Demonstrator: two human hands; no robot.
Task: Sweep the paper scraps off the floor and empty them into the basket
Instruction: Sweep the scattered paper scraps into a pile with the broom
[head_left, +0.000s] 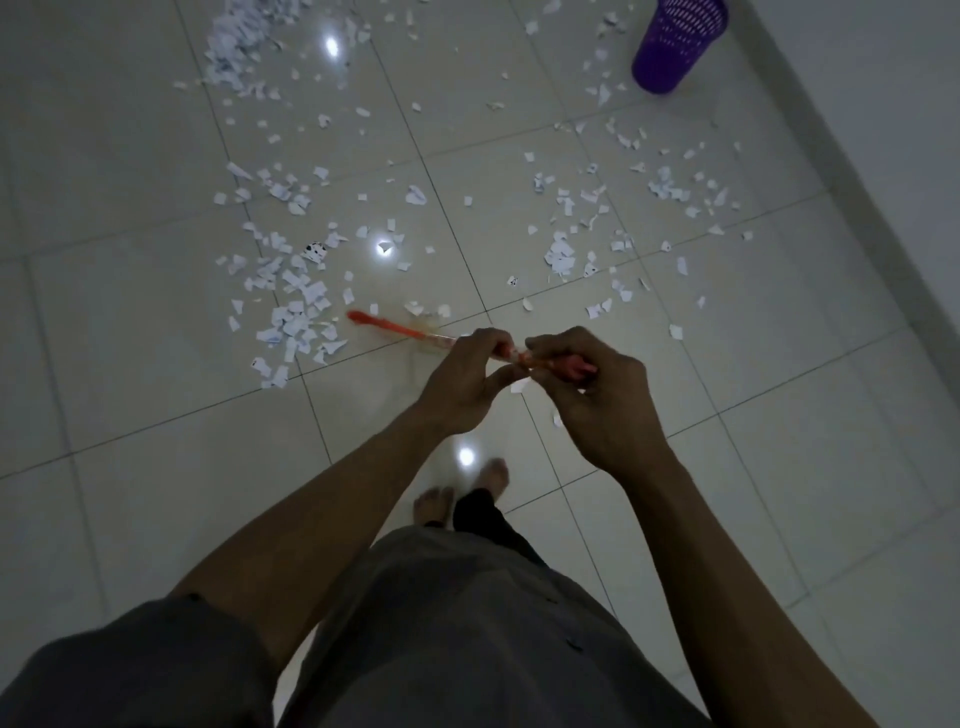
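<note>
Gripping a slim orange broom handle (400, 328), left hand (467, 387) and right hand (589, 402) curl round it; torn white paper scraps (296, 318) litter the tiled floor (156, 374), purple perforated plastic basket (675, 49) at its far-right edge.

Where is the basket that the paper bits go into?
Look along the wall on the right side of the tiled floor. Near its far end stands the basket, just beside the wall. It is the only purple thing, tall with little holes, while everything around it is white paper scraps.
</note>
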